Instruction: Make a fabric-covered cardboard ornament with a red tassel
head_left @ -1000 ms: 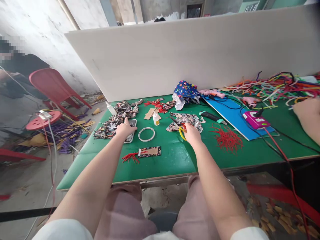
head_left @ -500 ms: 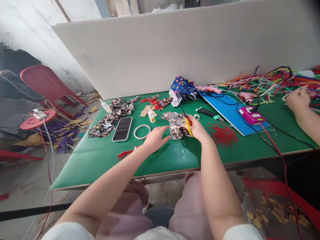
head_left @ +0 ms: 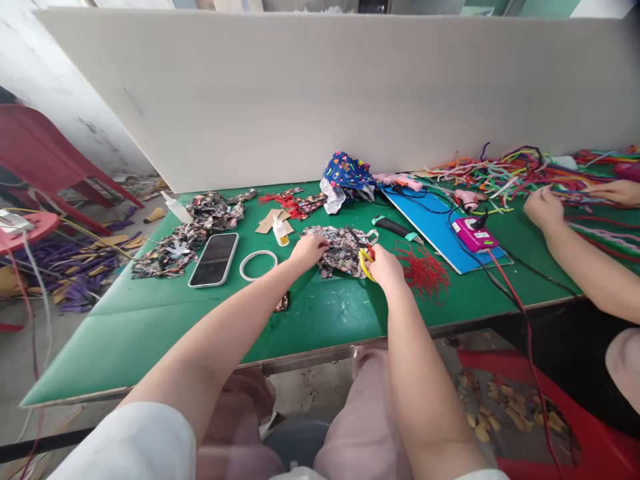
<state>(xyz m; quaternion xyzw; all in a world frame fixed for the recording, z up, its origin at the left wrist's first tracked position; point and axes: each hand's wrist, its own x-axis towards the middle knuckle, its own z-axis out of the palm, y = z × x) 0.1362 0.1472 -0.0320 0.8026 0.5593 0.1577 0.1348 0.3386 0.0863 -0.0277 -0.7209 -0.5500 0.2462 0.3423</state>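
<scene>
A crumpled piece of dark floral fabric [head_left: 336,248] lies on the green tabletop in front of me. My left hand [head_left: 309,253] pinches its left edge with closed fingers. At the fabric's right side, my right hand [head_left: 385,268] is closed around scissors [head_left: 367,264] with yellow and red handles. The scissor blades point up and left over the cloth, partly hard to make out against the print. Close to my left hand are a white ring of tape [head_left: 258,253] and a small glue bottle [head_left: 281,231]. A tangle of red threads [head_left: 425,273] lies right of my right hand.
A phone [head_left: 214,260] and more floral fabric [head_left: 215,212] lie to the left. Further right are a utility knife [head_left: 397,229], a blue board [head_left: 425,223] and a magenta power adapter [head_left: 474,235] with cords. A co-worker's hands [head_left: 545,208] handle colourful strips. A white panel [head_left: 280,100] stands behind.
My left hand has moved from open beside the fabric to a pinch on its left edge. The scissors have come down lower onto the cloth. The view has shifted right.
</scene>
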